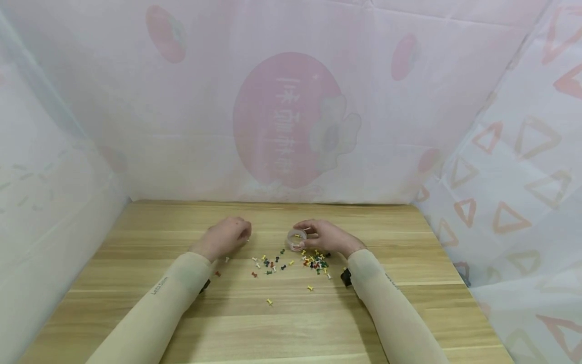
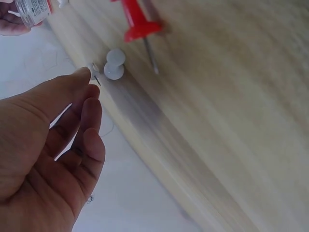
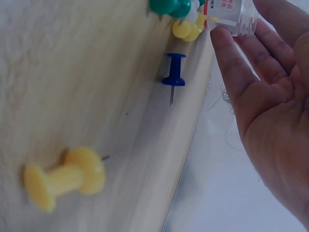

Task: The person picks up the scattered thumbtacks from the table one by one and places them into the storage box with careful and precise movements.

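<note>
My right hand [image 1: 329,236] holds a small clear plastic jar [image 1: 296,245] with a threaded mouth and a red-and-white label, thumb and fingers around its sides. A yellow push pin [image 1: 297,236] shows inside the jar. My left hand [image 1: 227,236] is low over the table, thumb and forefinger tips close together beside a small white push pin [image 2: 94,70]. Whether they touch that pin cannot be told. Nearer the left wrist camera lie another white push pin [image 2: 115,64] and a red push pin [image 2: 136,21].
A cluster of mixed-colour push pins [image 1: 316,263] lies in front of the jar. More pins scatter between the hands, with single yellow pins [image 1: 270,302] nearer the front. Printed cloth [image 1: 195,146] walls the wooden table [image 1: 254,333] at the back and sides.
</note>
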The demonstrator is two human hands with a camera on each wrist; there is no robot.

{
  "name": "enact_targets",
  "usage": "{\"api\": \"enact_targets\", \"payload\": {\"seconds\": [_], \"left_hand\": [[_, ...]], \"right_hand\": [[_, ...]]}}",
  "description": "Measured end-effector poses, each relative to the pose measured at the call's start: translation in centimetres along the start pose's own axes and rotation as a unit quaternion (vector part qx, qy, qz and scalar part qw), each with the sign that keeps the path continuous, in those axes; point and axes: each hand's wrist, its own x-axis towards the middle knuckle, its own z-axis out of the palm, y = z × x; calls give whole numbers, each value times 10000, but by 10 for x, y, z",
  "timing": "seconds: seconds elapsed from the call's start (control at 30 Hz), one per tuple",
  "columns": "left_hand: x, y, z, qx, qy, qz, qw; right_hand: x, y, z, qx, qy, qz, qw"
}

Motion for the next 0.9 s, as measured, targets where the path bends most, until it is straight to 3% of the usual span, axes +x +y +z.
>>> {"api": "enact_targets", "payload": {"seconds": [0.3,0.9], "left_hand": [[-3,2,1,29,-269,-192,9994],[5,15,6,259,-160,-33,9995]], "right_hand": [[-2,-2,4,154,3,60,9999],[0,-6,5,-287,7,-46,9996]]}}
